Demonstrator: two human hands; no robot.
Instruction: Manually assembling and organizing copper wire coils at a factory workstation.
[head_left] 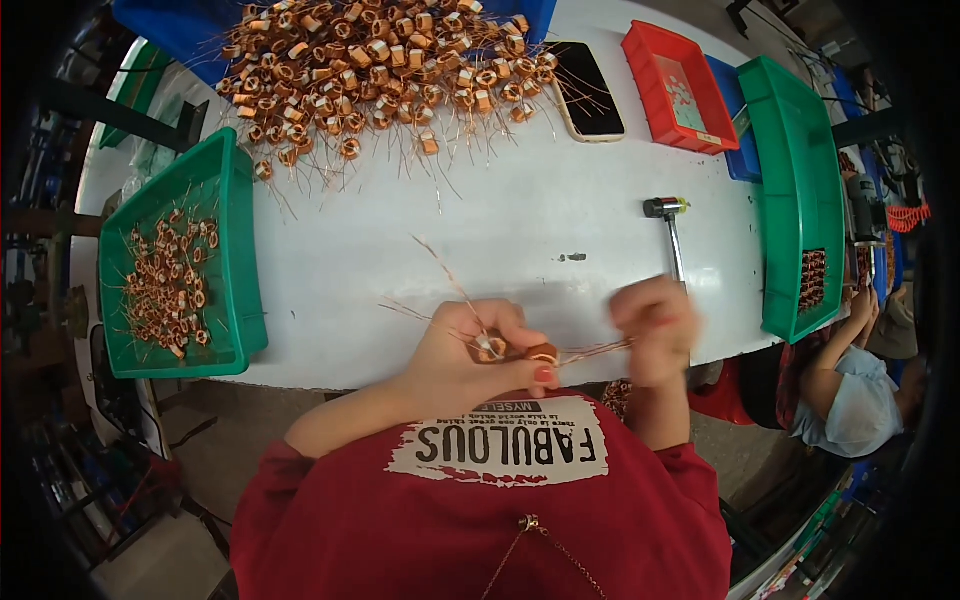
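Observation:
My left hand [478,355] is closed around two small ring coils wound with copper wire, in front of my chest at the table's near edge. One copper coil [542,354] is pinched between thumb and fingertips; the other ring coil [488,347] sits further back in the palm, its long wire ends sticking out to the upper left. From the pinched coil, copper wire leads [592,350] stretch right to my right hand [655,325]. That hand is blurred by motion, its fingers curled closed at the ends of the leads.
A big heap of copper coils [370,75] spills from a blue bin at the back. Left stands a green tray [240,260] of coils. A phone [588,95], a red tray [715,135], a small hammer [672,235] and another green tray [785,200] lie right. A co-worker [850,400] sits beyond.

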